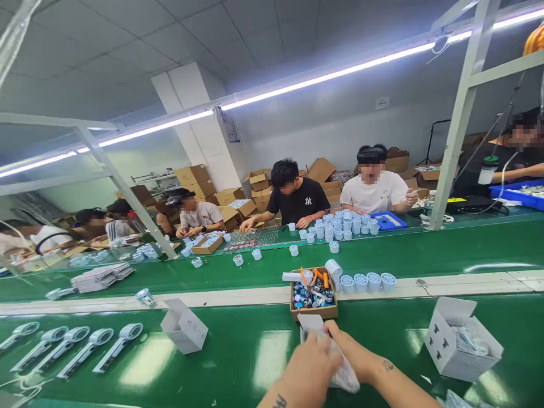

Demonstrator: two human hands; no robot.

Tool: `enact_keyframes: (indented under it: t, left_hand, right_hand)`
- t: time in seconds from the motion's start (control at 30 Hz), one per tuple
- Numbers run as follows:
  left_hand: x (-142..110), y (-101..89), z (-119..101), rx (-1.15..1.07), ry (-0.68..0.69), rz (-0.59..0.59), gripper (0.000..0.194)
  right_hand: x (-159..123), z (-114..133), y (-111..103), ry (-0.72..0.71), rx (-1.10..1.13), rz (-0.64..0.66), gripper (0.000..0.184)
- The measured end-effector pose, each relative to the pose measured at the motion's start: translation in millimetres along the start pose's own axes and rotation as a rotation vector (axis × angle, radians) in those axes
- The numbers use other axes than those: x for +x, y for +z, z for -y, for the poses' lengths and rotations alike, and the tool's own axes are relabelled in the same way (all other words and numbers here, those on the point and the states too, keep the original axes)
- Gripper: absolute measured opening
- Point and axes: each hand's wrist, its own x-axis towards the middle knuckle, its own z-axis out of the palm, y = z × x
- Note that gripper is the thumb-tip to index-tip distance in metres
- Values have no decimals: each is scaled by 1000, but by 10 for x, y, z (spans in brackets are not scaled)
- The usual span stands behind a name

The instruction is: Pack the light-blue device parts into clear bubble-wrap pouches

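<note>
Both hands (329,354) grip a plastic bag (346,377) near a cardboard tray (313,310).

I see a clear plastic bag (346,377) held between both hands at the near edge of the green bench. It is crumpled and glossy, bunched into a loose wad, with something pale inside that I cannot make out. Its lower end hangs just past my right wrist. A small white box (311,326) touches the bag's far side; it is plain cardboard, standing with a flap raised, partly hidden behind my fingers, just in front of the brown carton.
</note>
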Motion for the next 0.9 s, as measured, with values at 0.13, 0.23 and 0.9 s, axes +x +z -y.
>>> enact_keyframes:
  t: [0.13,0.23,0.9]
  left_hand:
    - [118,99,-66,82,-79,-69,45]
    - [105,213,-114,23,-156,-186,31]
    - [178,489,-216,-200,-11,-166,45]
  right_hand:
    - [-86,-26,-130,18,17,-69,53]
    - [-145,-76,-208,31,23,-102,52]
    - [-297,-341,-504,119,-21,-145,71]
